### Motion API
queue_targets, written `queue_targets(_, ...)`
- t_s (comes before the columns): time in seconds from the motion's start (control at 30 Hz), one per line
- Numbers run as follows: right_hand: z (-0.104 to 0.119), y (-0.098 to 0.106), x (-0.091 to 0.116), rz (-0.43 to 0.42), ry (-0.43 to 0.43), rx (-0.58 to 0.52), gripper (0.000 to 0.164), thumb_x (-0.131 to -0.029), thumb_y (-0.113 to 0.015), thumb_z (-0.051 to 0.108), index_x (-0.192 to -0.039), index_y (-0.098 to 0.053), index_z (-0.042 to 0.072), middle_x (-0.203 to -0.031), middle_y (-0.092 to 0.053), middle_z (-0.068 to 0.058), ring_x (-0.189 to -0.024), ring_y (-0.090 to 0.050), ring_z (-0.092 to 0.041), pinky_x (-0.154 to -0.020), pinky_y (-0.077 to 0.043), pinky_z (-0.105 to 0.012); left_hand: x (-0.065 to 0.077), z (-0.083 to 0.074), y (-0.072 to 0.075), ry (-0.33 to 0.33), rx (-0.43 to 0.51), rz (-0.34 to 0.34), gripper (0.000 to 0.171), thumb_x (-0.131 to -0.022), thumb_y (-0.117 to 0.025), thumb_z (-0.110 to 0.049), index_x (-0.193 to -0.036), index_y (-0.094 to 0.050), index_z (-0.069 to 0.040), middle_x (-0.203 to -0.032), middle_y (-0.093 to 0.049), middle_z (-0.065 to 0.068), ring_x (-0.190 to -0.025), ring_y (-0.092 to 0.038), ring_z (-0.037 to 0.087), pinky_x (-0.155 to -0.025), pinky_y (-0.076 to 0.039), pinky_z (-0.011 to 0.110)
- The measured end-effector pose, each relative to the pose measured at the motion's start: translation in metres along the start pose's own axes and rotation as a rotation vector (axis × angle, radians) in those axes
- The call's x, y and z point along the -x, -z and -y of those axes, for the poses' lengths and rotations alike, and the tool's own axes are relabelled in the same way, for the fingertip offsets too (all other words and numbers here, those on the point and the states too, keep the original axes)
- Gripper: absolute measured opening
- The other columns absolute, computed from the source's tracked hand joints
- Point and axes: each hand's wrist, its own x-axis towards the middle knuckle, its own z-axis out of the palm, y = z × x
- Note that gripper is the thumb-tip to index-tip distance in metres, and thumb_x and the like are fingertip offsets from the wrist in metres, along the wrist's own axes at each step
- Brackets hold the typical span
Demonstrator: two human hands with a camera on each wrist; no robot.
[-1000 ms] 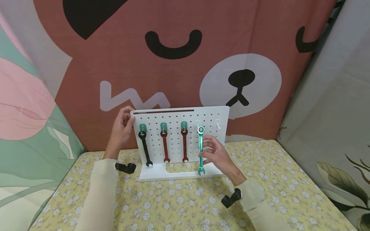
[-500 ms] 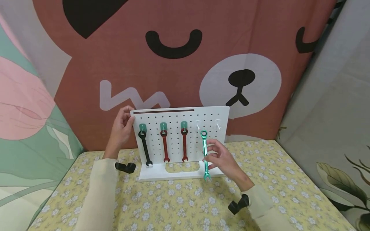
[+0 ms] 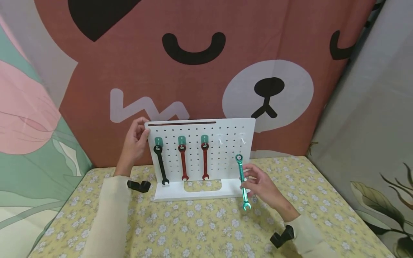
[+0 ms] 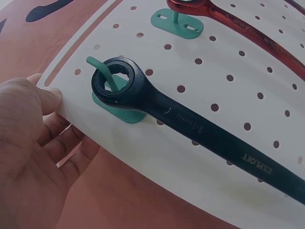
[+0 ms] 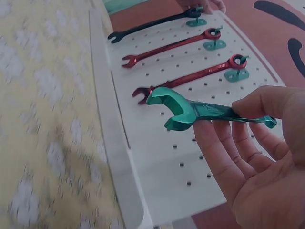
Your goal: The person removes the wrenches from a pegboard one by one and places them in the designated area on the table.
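Note:
My right hand [image 3: 262,187] pinches a green combination wrench [image 3: 242,179] between thumb and fingers, in front of the pegboard's lower right. In the right wrist view the wrench's open end [image 5: 178,107] points away from the palm. My left hand [image 3: 134,141] grips the upper left edge of the white pegboard [image 3: 229,152]; its thumb lies on the front and its fingers go behind. A black wrench [image 3: 161,165] and two red wrenches [image 3: 184,163] hang on the board. In the left wrist view, a green hook [image 4: 102,69] passes through the black wrench's ring end [image 4: 136,78].
Two clear hooks [image 3: 242,139] on the board's right side carry nothing. The board's white base [image 3: 174,193] stands on a table with a yellow floral cloth [image 3: 200,229]. Behind it hangs a printed fabric backdrop [image 3: 193,89].
My right hand has carried the green wrench right, downward and away from the clear hook it was near. The wrench now tilts slightly. The left hand keeps its grip on the board.

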Motion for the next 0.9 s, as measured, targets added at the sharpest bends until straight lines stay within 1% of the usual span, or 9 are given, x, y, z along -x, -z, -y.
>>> queue_targets(0.03, -0.002, 0.003, 0.001, -0.005, -0.007, 0.006, 0.051, -0.096, -0.065, 0.001, -0.143, -0.046, 0.003, -0.119, -0.055, -0.024, -0.082, -0.067, -0.026, -0.067, -0.058, -0.050, 0.000, 0.000, 0.000, 0.003, -0.005, -0.002, 0.033, -0.109, -0.050, -0.009, -0.141, -0.047, -0.003, -0.104, -0.060, 0.023, -0.086, -0.058, 0.025, -0.074, -0.049, 0.029)
queue_targets(0.13, -0.005, 0.010, 0.004, -0.018, -0.022, 0.030, 0.050, -0.097, -0.065, 0.003, -0.143, -0.046, 0.002, -0.121, -0.055, -0.024, -0.087, -0.068, -0.030, -0.067, -0.058, -0.051, -0.001, 0.002, 0.001, 0.012, -0.022, -0.004, 0.033, -0.109, -0.050, -0.008, -0.141, -0.046, -0.003, -0.106, -0.059, 0.024, -0.087, -0.058, 0.027, -0.074, -0.049, 0.031)
queue_targets(0.23, -0.009, 0.017, 0.007, -0.031, -0.044, 0.048, 0.049, -0.098, -0.065, 0.005, -0.143, -0.046, 0.002, -0.122, -0.055, -0.026, -0.092, -0.067, -0.032, -0.067, -0.058, -0.050, 0.000, 0.001, 0.001, 0.018, -0.034, -0.004, 0.032, -0.109, -0.048, -0.006, -0.141, -0.045, -0.001, -0.106, -0.059, 0.027, -0.087, -0.057, 0.029, -0.074, -0.048, 0.027)
queue_targets(0.3, -0.011, 0.022, 0.009, -0.036, -0.055, 0.061, 0.049, -0.099, -0.065, 0.006, -0.144, -0.045, 0.003, -0.125, -0.053, -0.028, -0.093, -0.066, -0.031, -0.067, -0.058, -0.050, 0.001, -0.006, 0.000, 0.021, -0.033, -0.001, 0.031, -0.109, -0.048, -0.005, -0.140, -0.044, 0.001, -0.106, -0.058, 0.029, -0.088, -0.057, 0.031, -0.074, -0.048, 0.023)
queue_targets(0.37, -0.013, 0.028, 0.010, -0.036, -0.067, 0.075, 0.049, -0.099, -0.065, 0.008, -0.144, -0.045, 0.003, -0.126, -0.051, -0.030, -0.092, -0.065, -0.031, -0.068, -0.058, -0.050, 0.003, -0.017, 0.000, 0.020, -0.026, 0.004, 0.031, -0.109, -0.048, -0.004, -0.139, -0.044, 0.003, -0.106, -0.057, 0.030, -0.089, -0.057, 0.032, -0.075, -0.047, 0.020)
queue_targets(0.53, -0.017, 0.039, 0.009, -0.021, -0.095, 0.105, 0.051, -0.101, -0.065, 0.011, -0.147, -0.044, 0.003, -0.130, -0.048, -0.030, -0.094, -0.063, -0.033, -0.070, -0.058, -0.050, 0.007, -0.036, 0.000, 0.021, -0.022, 0.016, 0.031, -0.109, -0.047, -0.002, -0.139, -0.043, 0.006, -0.106, -0.057, 0.030, -0.091, -0.058, 0.033, -0.076, -0.048, 0.019)
queue_targets(0.63, -0.020, 0.045, 0.007, -0.023, -0.111, 0.098, 0.054, -0.101, -0.065, 0.010, -0.148, -0.042, 0.001, -0.132, -0.049, -0.030, -0.096, -0.064, -0.032, -0.070, -0.058, -0.050, 0.004, -0.023, 0.001, 0.024, -0.024, 0.014, 0.032, -0.109, -0.048, -0.007, -0.140, -0.044, 0.002, -0.107, -0.058, 0.027, -0.091, -0.059, 0.030, -0.076, -0.048, 0.020)
queue_targets(0.77, -0.024, 0.051, 0.004, -0.039, -0.142, 0.085, 0.054, -0.100, -0.064, 0.008, -0.148, -0.041, -0.001, -0.128, -0.051, -0.027, -0.091, -0.064, -0.028, -0.068, -0.059, -0.048, 0.001, -0.004, 0.002, 0.025, -0.024, 0.008, 0.032, -0.110, -0.050, -0.014, -0.141, -0.046, -0.005, -0.107, -0.059, 0.022, -0.090, -0.058, 0.026, -0.075, -0.050, 0.024)
queue_targets(0.9, -0.028, 0.055, 0.000, -0.047, -0.175, 0.104, 0.052, -0.101, -0.064, 0.009, -0.146, -0.042, -0.001, -0.122, -0.051, -0.023, -0.090, -0.062, -0.026, -0.070, -0.059, -0.048, 0.001, -0.002, 0.002, 0.024, -0.034, 0.005, 0.032, -0.110, -0.050, -0.015, -0.140, -0.046, -0.005, -0.106, -0.059, 0.022, -0.088, -0.058, 0.025, -0.074, -0.050, 0.028)
